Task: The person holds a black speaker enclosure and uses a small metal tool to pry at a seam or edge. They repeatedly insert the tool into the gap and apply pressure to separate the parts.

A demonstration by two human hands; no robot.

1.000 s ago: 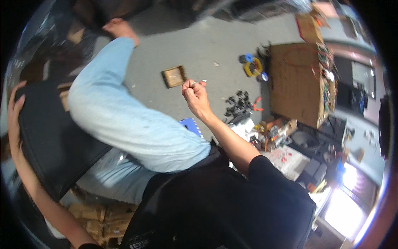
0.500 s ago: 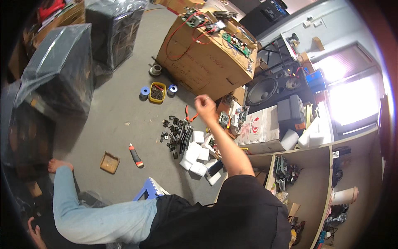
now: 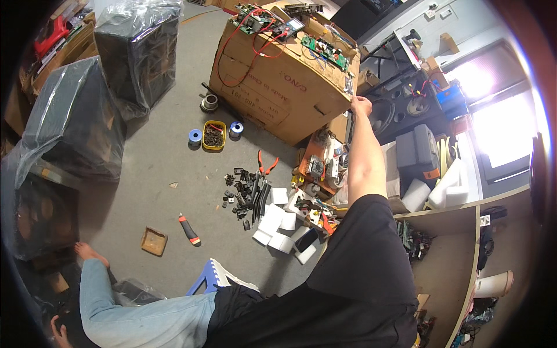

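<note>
My right hand (image 3: 361,105) is stretched out to the near right corner of a large cardboard box (image 3: 261,93), fingers pinched together. Whatever is between the fingertips is too small to make out. At the lower left rim my left hand (image 3: 60,333) shows in part, fingers apart, beside my bent leg in light jeans (image 3: 151,316). On top of the box, near the right hand, lie a green circuit board (image 3: 325,53) and a multimeter (image 3: 288,29) with red leads.
On the floor lie orange-handled pliers (image 3: 267,164), black plastic parts (image 3: 239,188), white foam blocks (image 3: 270,219), a utility knife (image 3: 189,230) and a shallow tray (image 3: 154,241). A yellow bin (image 3: 214,149) stands between two spools. Plastic-wrapped black cabinets (image 3: 75,116) line the left; shelving (image 3: 441,220) stands right.
My right hand has moved right and away from me, from above the pliers to the box's corner. My view has shifted slightly. The left hand still rests at the lower left.
</note>
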